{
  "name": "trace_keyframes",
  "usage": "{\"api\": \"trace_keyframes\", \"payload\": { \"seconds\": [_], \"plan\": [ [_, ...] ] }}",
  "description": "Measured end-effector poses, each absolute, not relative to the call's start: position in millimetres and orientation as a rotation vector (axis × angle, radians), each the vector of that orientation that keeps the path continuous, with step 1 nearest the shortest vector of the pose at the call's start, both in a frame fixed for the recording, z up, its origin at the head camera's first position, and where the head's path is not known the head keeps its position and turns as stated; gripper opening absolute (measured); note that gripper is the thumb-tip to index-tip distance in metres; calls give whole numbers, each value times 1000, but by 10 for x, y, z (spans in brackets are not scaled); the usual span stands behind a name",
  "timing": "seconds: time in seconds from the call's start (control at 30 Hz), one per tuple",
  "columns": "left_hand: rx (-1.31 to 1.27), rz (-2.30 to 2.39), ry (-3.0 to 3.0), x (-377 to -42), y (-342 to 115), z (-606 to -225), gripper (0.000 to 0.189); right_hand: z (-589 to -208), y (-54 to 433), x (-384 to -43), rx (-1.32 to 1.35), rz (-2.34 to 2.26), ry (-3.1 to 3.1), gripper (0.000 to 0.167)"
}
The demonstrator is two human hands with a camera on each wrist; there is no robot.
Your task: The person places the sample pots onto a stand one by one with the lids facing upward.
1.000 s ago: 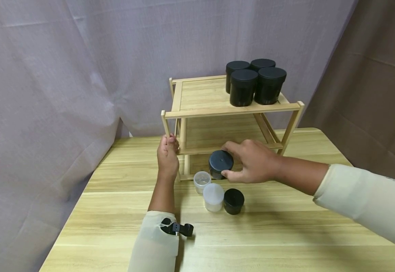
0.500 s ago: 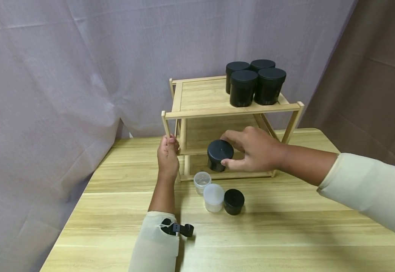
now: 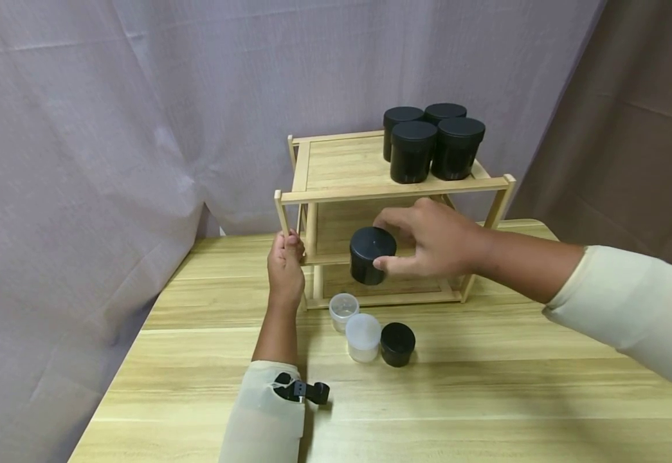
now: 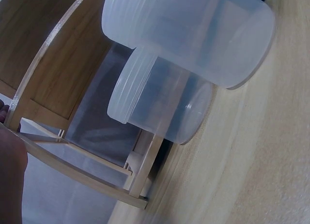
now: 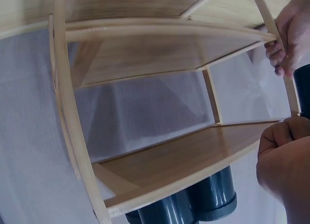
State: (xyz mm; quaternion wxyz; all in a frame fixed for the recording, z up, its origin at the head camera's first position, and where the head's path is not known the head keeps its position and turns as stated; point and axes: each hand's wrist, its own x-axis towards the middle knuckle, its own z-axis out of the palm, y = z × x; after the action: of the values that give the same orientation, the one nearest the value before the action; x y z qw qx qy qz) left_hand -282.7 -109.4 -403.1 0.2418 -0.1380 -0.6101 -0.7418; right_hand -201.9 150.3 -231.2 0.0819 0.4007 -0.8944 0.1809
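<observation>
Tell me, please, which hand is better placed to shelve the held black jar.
Probably the right hand: it grips the black jar in front of the rack, while the left hand holds the rack's post.

The held jar [image 3: 370, 257] in the right hand [image 3: 434, 241] was plain black. Beyond that hand, four jars [image 3: 413, 154] were black too. Nearer the person than that hand, a small jar [image 3: 398, 344] was black, and two see-through jars [image 3: 363, 337] were a cloudy whitish tone. The rack [image 3: 370, 193] at the left hand [image 3: 286, 267] was pale tan wood with faint grain. Under both hands, the tabletop [image 3: 486, 399] was yellowish, streaked with darker grain. Both sleeves [image 3: 263, 418] were cream. Behind the hands, the curtain [image 3: 139, 96] was grey-lilac; right of them, a cloth [image 3: 631, 141] was brown.
</observation>
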Motion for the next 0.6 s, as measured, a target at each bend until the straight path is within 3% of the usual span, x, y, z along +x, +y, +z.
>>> {"api": "trace_keyframes", "payload": {
  "seconds": [0.27, 0.43, 0.6],
  "plan": [
    [-385, -2023, -1670, -2831, -1082, -4030, 70, -2184, 1499, -2000, 1177, 544, -2711, 35],
    [-376, -2027, -1670, -2850, -1090, -4035, 62, -2108, 1499, -2007, 1179, 536, -2709, 36],
    [-379, -2024, -1671, -2851, -1098, -4031, 78, -1989, 1494, -2011, 1161, 554, -2697, 31]
  ]
}}
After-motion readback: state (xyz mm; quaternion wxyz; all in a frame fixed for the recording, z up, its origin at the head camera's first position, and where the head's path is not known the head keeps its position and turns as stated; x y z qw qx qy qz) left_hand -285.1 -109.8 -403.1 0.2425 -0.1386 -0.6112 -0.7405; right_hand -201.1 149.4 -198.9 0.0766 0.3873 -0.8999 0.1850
